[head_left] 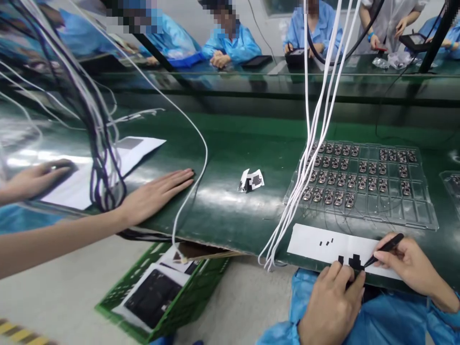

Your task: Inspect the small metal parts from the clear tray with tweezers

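My right hand [409, 266] pinches black tweezers [384, 249], and their tip touches a small black piece [355, 262] on a white strip [316, 242] at the near table edge. My left hand [332, 302] is curled, its fingertips pressed on the strip's near edge beside that piece. A few tiny black bits [326, 243] lie further left on the strip. Just beyond the strip lies a clear tray [420, 213] holding several small circuit boards [328, 196].
White cables [309, 163] hang across the tray's left side down to the table edge. Another person's hand [158, 194] lies flat on the green belt [230, 153]; their other hand [34, 181] rests on paper. A folded scrap [250, 180] lies mid-belt. A green crate [161, 292] sits on the floor. People in blue work opposite.
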A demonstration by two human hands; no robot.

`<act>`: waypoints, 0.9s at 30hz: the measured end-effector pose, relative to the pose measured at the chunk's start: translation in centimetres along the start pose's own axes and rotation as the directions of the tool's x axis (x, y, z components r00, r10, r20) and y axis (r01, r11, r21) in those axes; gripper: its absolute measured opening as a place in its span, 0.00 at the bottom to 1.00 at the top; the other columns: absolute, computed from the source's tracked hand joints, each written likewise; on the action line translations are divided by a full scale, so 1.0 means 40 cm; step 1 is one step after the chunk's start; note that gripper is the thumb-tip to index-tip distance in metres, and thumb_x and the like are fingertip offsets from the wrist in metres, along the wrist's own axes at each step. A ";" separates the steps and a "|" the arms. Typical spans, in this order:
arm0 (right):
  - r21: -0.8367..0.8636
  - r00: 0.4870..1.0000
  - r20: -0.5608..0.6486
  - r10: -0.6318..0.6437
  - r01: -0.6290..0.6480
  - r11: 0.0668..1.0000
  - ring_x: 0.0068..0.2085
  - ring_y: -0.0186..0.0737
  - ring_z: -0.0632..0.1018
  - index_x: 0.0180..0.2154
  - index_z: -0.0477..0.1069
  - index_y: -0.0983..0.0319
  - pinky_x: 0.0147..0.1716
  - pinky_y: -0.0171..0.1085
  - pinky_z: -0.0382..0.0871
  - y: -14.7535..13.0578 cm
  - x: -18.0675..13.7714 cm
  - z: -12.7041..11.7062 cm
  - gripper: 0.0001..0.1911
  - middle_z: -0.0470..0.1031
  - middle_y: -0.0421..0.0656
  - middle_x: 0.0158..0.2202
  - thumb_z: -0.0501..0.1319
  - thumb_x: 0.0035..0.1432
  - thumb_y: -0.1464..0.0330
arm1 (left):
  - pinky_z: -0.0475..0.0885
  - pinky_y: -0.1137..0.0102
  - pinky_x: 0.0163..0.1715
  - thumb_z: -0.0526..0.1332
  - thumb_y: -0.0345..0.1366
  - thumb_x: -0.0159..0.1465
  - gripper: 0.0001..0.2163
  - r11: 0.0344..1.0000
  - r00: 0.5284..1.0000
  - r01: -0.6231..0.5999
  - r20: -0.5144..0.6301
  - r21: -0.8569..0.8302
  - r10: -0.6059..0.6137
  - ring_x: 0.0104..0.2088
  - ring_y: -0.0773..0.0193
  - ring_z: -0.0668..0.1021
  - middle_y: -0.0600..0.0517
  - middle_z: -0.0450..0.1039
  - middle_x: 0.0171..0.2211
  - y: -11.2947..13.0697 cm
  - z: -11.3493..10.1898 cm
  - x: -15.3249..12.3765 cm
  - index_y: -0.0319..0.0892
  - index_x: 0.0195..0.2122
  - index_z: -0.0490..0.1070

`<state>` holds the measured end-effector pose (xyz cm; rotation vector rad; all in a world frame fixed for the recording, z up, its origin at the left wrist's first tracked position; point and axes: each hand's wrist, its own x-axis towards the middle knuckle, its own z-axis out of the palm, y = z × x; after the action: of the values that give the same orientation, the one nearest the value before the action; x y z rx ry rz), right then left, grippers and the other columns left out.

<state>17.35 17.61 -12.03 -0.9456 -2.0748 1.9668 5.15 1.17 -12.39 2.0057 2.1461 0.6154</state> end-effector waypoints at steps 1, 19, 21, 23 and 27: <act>-0.022 1.000 0.004 -0.006 0.006 1.000 0.30 0.41 0.78 0.32 0.69 0.64 0.29 0.35 0.71 0.001 0.000 -0.001 0.11 0.75 0.44 0.27 0.61 0.55 0.61 | 0.70 0.64 0.29 0.55 0.30 0.63 0.12 1.000 1.000 -0.003 -0.004 0.003 0.003 0.33 0.59 0.70 0.50 0.68 0.33 0.000 0.000 0.001 0.42 0.48 0.67; -0.006 0.999 0.024 0.028 -0.028 1.000 0.30 0.41 0.79 0.32 0.69 0.64 0.31 0.36 0.73 -0.004 -0.001 -0.008 0.13 0.76 0.44 0.27 0.61 0.54 0.60 | 0.65 0.68 0.26 0.56 0.30 0.63 0.09 1.000 1.000 0.003 0.004 0.015 -0.003 0.31 0.62 0.68 0.52 0.66 0.31 -0.001 -0.009 0.013 0.42 0.43 0.69; 0.006 0.999 0.017 0.032 -0.032 0.999 0.30 0.42 0.79 0.32 0.69 0.64 0.31 0.36 0.73 -0.005 -0.002 -0.007 0.13 0.76 0.44 0.27 0.62 0.54 0.60 | 0.65 0.68 0.26 0.55 0.29 0.63 0.09 1.000 1.000 0.001 -0.005 0.015 0.000 0.31 0.62 0.68 0.52 0.66 0.31 -0.001 -0.009 0.012 0.42 0.44 0.69; 0.023 0.999 0.016 0.034 -0.035 0.999 0.30 0.42 0.79 0.31 0.69 0.64 0.31 0.36 0.73 -0.008 -0.002 -0.006 0.13 0.76 0.44 0.27 0.62 0.53 0.59 | 0.65 0.68 0.25 0.55 0.29 0.63 0.09 1.000 1.000 -0.005 -0.014 0.016 0.005 0.31 0.63 0.68 0.52 0.65 0.31 -0.002 -0.006 0.011 0.41 0.43 0.69; 0.044 0.999 0.004 0.042 -0.042 0.998 0.29 0.42 0.79 0.29 0.70 0.63 0.29 0.36 0.74 -0.018 -0.002 -0.003 0.13 0.76 0.43 0.25 0.64 0.51 0.59 | 0.65 0.68 0.25 0.55 0.29 0.63 0.08 1.000 1.000 -0.008 -0.016 0.018 0.008 0.30 0.63 0.68 0.52 0.65 0.30 -0.004 -0.002 0.013 0.41 0.42 0.70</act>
<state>17.21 17.71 -11.32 -0.9866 -2.0207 2.0260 4.93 1.66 -12.28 2.0266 2.1612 0.6184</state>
